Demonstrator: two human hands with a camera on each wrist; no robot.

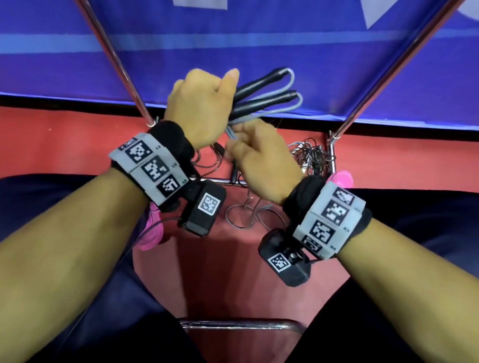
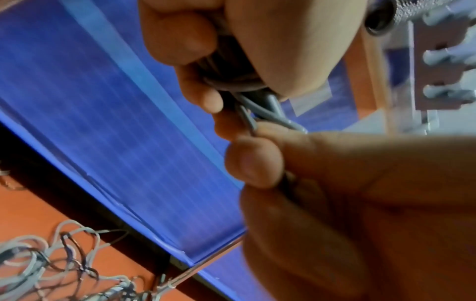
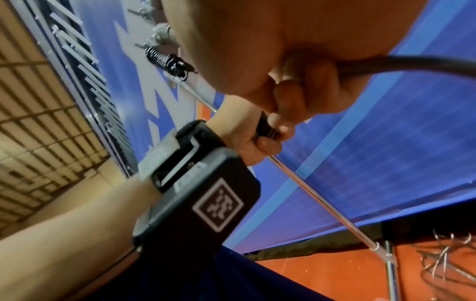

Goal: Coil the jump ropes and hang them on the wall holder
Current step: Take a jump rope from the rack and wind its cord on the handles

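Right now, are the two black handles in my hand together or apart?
Together: the left hand grips both black handles side by side, while the right hand pinches the grey cord just below.

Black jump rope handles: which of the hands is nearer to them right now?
Left. The left hand grips the black handles directly, their ends sticking out past its thumb. The right hand is just short of them, pinching the grey cord, not the handles.
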